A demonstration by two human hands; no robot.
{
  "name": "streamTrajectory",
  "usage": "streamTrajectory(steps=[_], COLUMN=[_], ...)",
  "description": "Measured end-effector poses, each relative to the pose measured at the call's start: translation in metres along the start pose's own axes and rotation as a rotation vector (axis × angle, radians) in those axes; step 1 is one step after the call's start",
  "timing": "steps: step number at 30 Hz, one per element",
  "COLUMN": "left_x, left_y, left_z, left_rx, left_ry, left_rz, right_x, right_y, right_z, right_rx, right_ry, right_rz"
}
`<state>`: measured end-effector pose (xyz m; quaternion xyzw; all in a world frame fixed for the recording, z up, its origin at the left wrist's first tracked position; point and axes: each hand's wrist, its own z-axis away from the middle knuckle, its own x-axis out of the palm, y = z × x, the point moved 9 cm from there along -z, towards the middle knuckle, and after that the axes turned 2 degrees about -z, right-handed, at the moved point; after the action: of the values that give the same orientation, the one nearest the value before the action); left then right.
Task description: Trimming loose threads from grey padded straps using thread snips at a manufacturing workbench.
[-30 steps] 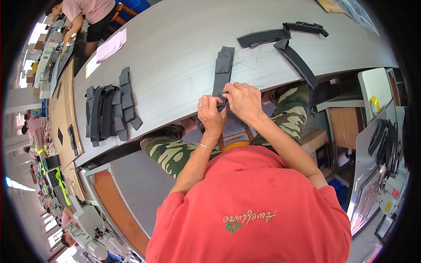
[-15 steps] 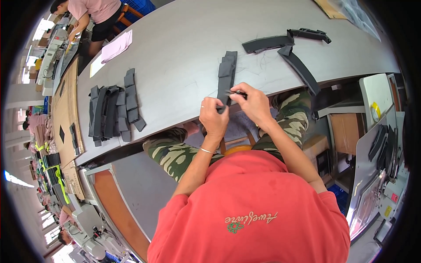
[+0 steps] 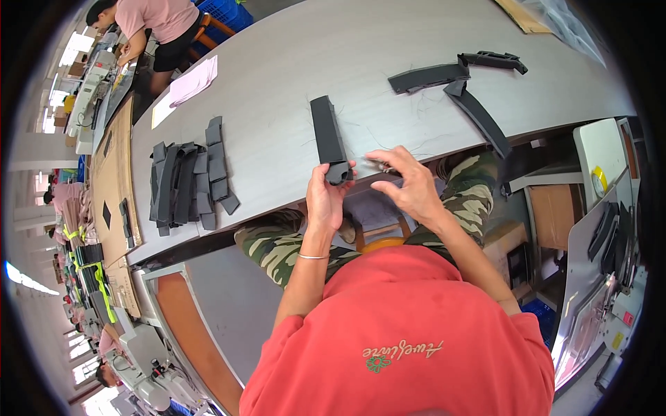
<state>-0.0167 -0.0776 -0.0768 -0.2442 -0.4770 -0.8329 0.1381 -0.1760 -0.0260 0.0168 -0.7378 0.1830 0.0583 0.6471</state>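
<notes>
A dark grey fabric strip (image 3: pixel 327 135) lies lengthwise on the table, its near end folded up into a small bundle. My left hand (image 3: pixel 326 201) is closed on that near end at the table's front edge, thumb on one side and fingertips on the other. Just to the right, my right hand (image 3: pixel 411 184) is off the strip, thumb and forefinger spread apart. Small thread snips (image 3: pixel 383 166) show partly beneath its curled fingers; most of them is hidden. Loose threads lie on the tabletop around the strip.
Left on the grey table (image 3: pixel 270 104) is a pile of similar dark strips (image 3: pixel 184 184). More strips (image 3: pixel 479 118) lie at the right. Pink sheets (image 3: pixel 194 82) rest at the far left. A person in pink (image 3: pixel 156 28) works beyond. A yellow tape roll (image 3: pixel 598 180) is at right.
The strip now shows a smooth face and has shifted left, with its near end folded up in my left hand. My right hand has drawn away from it and spread its fingers.
</notes>
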Motion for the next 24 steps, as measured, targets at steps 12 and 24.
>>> streamTrajectory(steps=[12,24], left_x=[0.044,0.073], left_y=[-0.002,0.031], left_z=[0.017,0.009], left_rx=[-0.236,0.139], left_ry=[-0.248,-0.259], left_rz=[0.079,-0.375], right_x=[0.014,-0.008], right_y=[0.017,0.025], right_z=[0.008,-0.019], right_rx=[-0.099,0.225], right_ry=[-0.097,-0.024], right_rz=[0.027,-0.370])
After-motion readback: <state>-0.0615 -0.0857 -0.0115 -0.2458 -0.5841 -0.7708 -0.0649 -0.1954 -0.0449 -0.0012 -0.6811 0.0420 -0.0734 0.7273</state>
